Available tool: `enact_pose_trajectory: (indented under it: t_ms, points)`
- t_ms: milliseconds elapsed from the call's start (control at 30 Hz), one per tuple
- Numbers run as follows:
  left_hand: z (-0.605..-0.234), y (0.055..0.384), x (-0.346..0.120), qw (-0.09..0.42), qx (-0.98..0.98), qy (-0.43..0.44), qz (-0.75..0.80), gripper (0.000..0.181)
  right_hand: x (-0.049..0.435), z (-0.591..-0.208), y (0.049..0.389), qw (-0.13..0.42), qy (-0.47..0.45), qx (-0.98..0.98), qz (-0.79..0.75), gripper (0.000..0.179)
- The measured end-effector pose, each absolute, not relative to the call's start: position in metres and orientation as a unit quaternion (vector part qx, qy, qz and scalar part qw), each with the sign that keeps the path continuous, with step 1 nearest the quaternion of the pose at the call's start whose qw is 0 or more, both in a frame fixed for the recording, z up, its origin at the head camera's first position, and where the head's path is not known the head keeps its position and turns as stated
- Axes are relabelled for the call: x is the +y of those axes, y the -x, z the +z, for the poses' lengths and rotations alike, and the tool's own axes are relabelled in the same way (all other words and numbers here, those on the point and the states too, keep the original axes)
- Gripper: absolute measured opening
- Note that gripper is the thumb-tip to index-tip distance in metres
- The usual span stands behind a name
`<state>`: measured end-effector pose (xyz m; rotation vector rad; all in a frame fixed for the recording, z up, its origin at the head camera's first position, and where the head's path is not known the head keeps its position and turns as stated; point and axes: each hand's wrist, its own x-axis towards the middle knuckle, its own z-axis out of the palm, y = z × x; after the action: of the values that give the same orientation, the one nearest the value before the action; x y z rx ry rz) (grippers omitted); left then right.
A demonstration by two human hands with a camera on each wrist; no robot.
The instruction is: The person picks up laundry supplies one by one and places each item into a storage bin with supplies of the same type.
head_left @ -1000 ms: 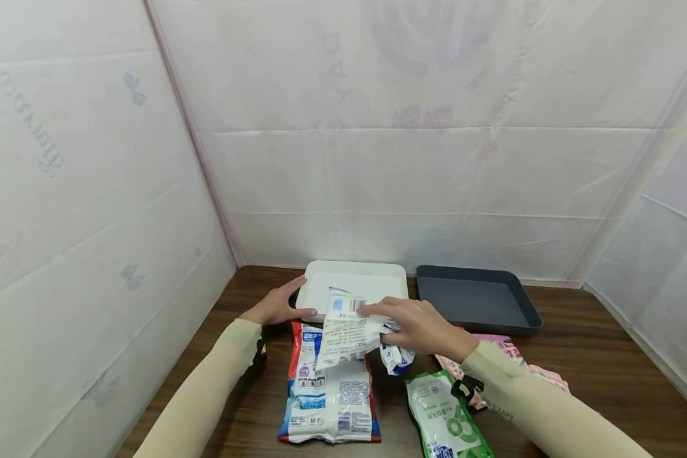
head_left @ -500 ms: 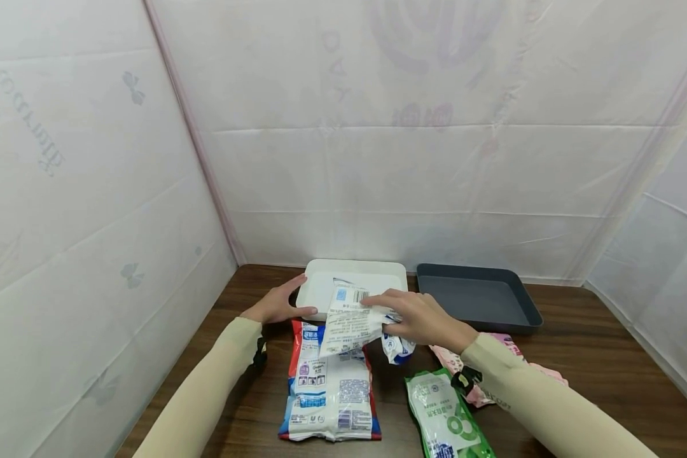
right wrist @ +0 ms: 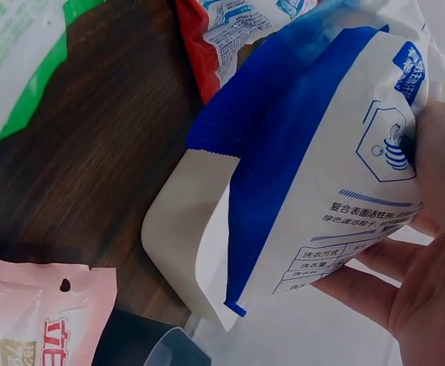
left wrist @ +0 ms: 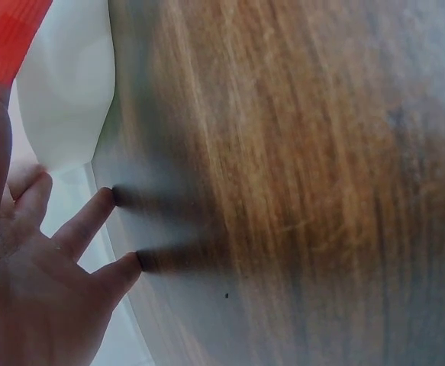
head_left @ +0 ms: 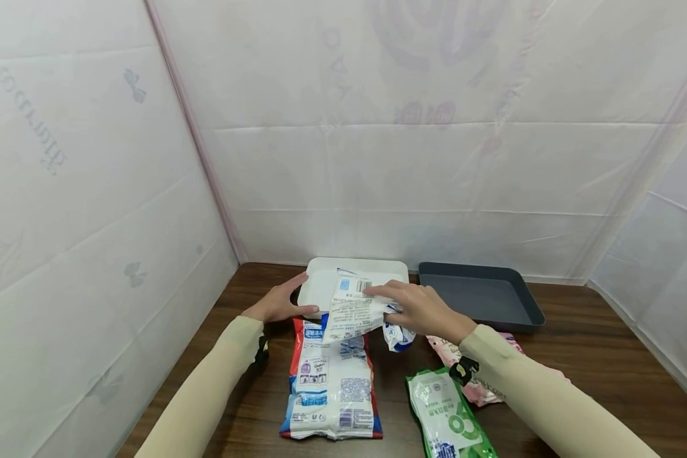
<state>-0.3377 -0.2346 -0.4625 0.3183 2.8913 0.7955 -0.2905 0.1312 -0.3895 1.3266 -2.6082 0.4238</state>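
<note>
One bag point(right wrist: 325, 168) in right-hand fingers point(right wrist: 363, 296) reads “洗衣量”.

Two trays point(head_left: 323, 275) abreast on table point(head_left: 572, 324)

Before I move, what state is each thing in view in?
White bag: held in the right grip
Red bag: flat on the table
Green bag: flat on the table
Pink packaging: on the table, partly hidden by the sleeve
White tray: right way up, partly hidden by the white bag
Gray tray: right way up, empty
Left grip: spread at the white tray's left edge
</note>
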Motion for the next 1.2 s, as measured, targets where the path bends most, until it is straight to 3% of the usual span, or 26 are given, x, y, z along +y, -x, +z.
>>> enact_pose_trajectory:
  t_ms: [1200]
  points:
    - [-0.461, 0.336, -0.231, 0.071, 0.957, -0.092, 0.264, 0.108, 0.123, -0.389, 0.325, 0.125, -0.443, -0.879, 0.122, 0.057]
